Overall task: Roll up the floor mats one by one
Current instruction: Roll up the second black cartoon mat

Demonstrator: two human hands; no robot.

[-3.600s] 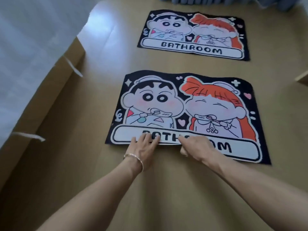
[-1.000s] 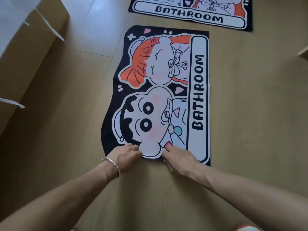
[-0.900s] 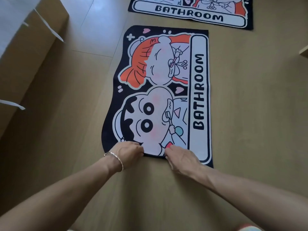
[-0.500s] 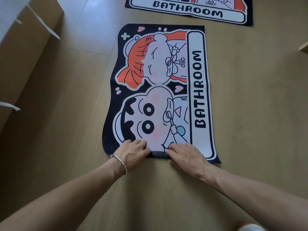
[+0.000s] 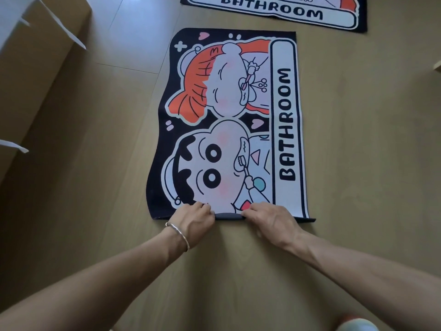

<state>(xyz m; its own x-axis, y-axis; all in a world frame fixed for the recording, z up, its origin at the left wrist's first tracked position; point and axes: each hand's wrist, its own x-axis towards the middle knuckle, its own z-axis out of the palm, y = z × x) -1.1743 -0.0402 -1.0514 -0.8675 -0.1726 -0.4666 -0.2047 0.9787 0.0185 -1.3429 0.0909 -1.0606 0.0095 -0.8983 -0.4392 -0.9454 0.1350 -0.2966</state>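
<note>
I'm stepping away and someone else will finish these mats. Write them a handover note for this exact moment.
Left hand and right hand: both grip the turned-over edge of the near mat.
Near mat: lengthwise on the floor, first small turn of the roll made.
Far mat: flat beyond it, untouched.
To do: roll the near mat to its far end, then the far mat.

Both bare forearms reach forward and draw together at the near edge of the mat (image 5: pixel 229 130). The left hand (image 5: pixel 194 218), with a thin bracelet (image 5: pixel 178 235) on its wrist, lies knuckles up and curls its fingers over that turned-up edge. The right hand (image 5: pixel 269 217) grips the same edge just beside it, fingers bent over the fold, a short gap between the two hands
</note>
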